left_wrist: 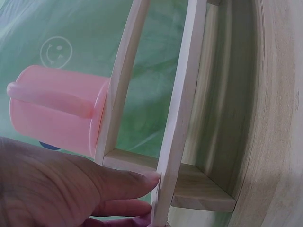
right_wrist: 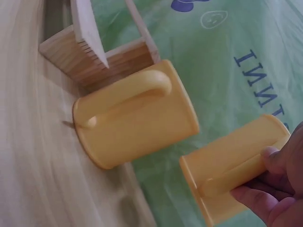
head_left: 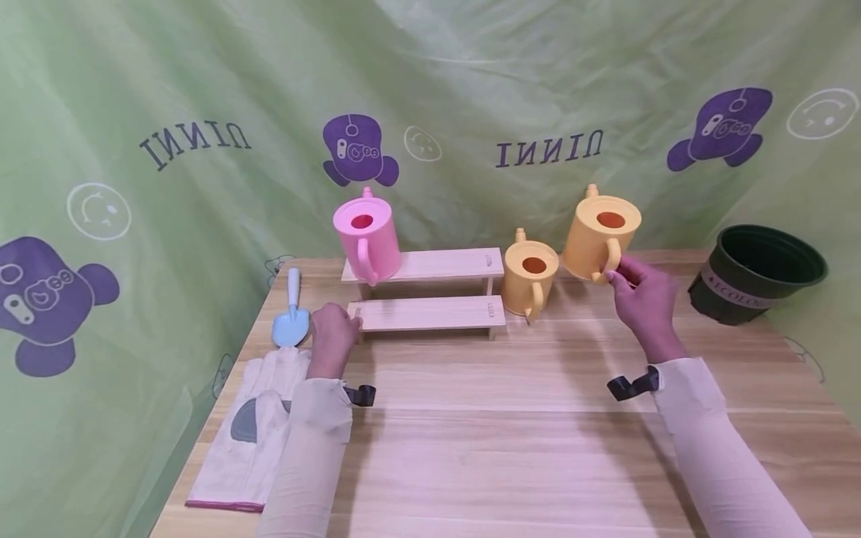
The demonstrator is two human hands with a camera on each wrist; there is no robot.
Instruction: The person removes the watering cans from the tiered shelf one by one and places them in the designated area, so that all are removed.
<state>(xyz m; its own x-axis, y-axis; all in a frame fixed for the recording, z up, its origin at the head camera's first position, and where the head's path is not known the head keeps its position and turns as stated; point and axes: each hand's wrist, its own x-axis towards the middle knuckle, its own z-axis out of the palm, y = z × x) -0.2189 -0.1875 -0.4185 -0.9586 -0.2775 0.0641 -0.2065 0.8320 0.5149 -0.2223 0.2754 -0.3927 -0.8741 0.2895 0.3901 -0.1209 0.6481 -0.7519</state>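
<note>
My right hand (head_left: 643, 299) grips the handle of a yellow watering can (head_left: 599, 239) and holds it above the table. In the right wrist view, thumb and fingers pinch that handle. A second yellow watering can (head_left: 526, 288) stands on the table beside the right end of a two-step wooden shelf (head_left: 427, 314). My left hand (head_left: 332, 336) holds the left end of the shelf's lower board, its thumb on the board's edge in the left wrist view. A pink watering can (head_left: 370, 243) sits at the left end of the upper step.
A light-blue hand trowel (head_left: 291, 321) lies left of my left hand. Work gloves (head_left: 229, 463) lie partly under my left sleeve. At the far right stands a dark green plant pot (head_left: 729, 288). Behind the table hangs a green printed cloth (head_left: 457, 90).
</note>
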